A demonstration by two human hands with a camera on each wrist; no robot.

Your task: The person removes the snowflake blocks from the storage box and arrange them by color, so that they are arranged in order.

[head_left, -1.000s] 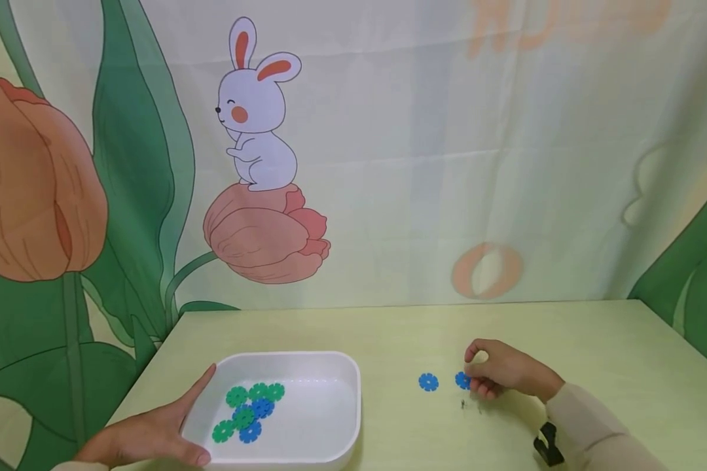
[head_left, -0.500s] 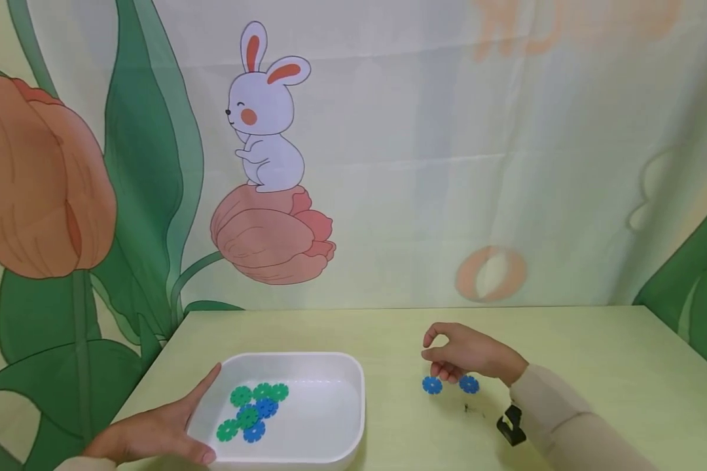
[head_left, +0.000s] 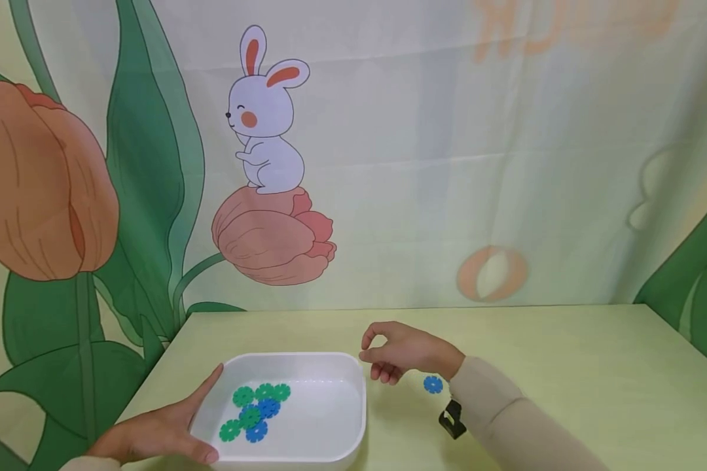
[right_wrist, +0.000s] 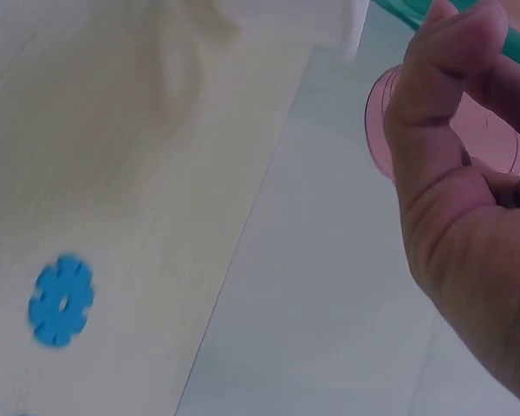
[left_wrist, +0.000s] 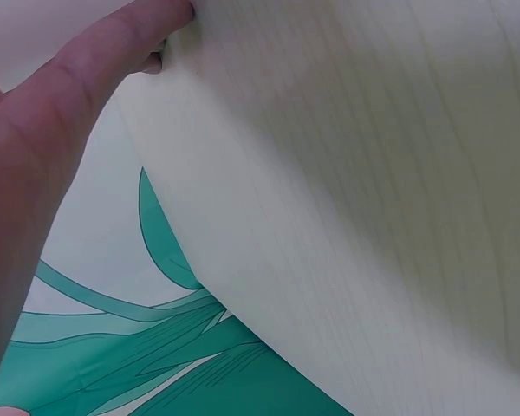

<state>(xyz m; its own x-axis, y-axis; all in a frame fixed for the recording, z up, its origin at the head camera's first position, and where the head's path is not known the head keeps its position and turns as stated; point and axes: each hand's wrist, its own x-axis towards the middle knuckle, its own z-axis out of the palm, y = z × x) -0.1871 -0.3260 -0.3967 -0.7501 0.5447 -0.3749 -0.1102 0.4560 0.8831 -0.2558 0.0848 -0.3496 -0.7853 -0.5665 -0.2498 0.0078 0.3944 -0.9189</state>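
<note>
Right hand (head_left: pixel 411 350) swings toward the white tub (head_left: pixel 326 415), grip narrow, load impossible to tell; left hand (head_left: pixel 167 429) spreads against it; loose blue disc (head_left: pixel 429 385) on the tabletop (head_left: pixel 565 366), likely light and stiff, suits an edge pinch.

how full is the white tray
The white tray is partly filled: green discs and blue discs lie toward its left, bare floor showing at right.

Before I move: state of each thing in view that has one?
White tray: upright on the table, uncovered, partly filled.
Green discs: in the tray's left half, some overlapping.
Blue discs: in the tray among the green.
Loose blue disc: flat on the table.
Left hand: spread against the tray's left end.
Right hand: raised by the tray's right rim; any held item hidden.
Wall cloth: hanging, creased.
</note>
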